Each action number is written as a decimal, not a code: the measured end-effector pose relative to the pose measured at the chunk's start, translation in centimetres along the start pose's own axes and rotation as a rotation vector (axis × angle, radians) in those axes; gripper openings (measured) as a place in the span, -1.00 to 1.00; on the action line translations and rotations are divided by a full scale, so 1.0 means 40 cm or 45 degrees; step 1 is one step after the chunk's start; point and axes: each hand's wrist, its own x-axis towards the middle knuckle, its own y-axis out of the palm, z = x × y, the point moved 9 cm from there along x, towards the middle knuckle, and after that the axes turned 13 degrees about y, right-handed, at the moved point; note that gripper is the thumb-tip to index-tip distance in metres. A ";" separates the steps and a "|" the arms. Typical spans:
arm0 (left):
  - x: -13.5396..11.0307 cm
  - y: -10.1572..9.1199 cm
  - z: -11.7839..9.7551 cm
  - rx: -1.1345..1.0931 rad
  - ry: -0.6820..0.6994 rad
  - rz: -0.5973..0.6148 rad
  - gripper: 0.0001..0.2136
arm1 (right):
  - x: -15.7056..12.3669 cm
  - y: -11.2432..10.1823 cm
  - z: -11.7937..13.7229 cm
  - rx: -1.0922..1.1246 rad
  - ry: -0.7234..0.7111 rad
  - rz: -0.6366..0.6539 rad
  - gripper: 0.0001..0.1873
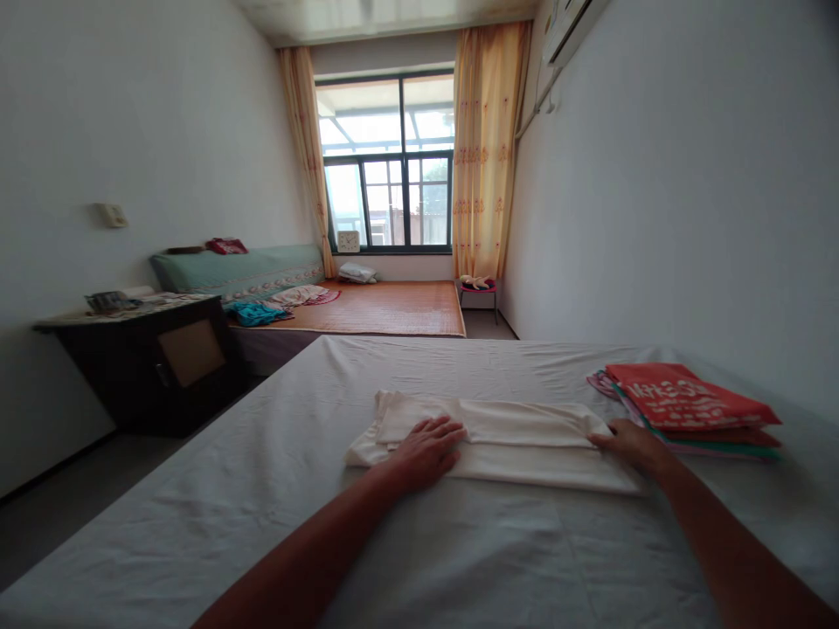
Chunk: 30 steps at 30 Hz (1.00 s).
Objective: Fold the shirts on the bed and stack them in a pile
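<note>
Cream garment (517, 441) folded flat on bed (262, 489) | left hand (426, 450) spread, pressing its left end | right hand (633, 444) pinching its right edge | red stack (688, 402) just right of garment

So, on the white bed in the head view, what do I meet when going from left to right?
Left hand → folded cream cloth → right hand → stack of folded clothes, red one on top.

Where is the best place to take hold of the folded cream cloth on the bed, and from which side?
Probably by its two short ends, from the near side. The folded cream cloth lies flat as a long strip across the white sheet. The left hand rests on its left end and the right hand touches its right end; pinching all layers there should keep the fold together.
</note>
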 end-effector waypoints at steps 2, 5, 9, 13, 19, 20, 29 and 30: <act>-0.003 0.004 0.000 0.004 0.002 -0.004 -0.56 | -0.005 0.019 0.019 0.131 -0.076 0.195 -0.64; -0.007 0.008 0.003 0.017 0.012 -0.012 -0.56 | -0.001 0.001 0.028 0.213 -0.066 0.156 -0.62; -0.008 0.006 -0.004 0.027 0.025 -0.003 -0.56 | -0.009 -0.041 0.074 -0.013 -0.034 0.011 -0.71; -0.005 0.008 -0.007 0.014 0.027 0.017 -0.57 | -0.066 -0.116 0.244 -0.202 -0.137 -0.123 -0.68; -0.004 0.018 0.005 0.014 0.061 -0.013 -0.58 | -0.178 -0.052 0.549 -0.163 -0.314 0.014 -0.60; -0.004 0.019 0.005 0.017 0.065 -0.013 -0.57 | -0.194 -0.023 0.582 -0.154 -0.331 0.039 -0.60; -0.012 0.010 0.004 0.028 0.093 -0.028 -0.56 | -0.236 0.078 0.611 0.078 -0.341 0.337 -0.73; -0.013 0.010 0.005 0.022 0.094 -0.034 -0.57 | -0.223 0.062 0.574 0.100 -0.292 0.346 -0.68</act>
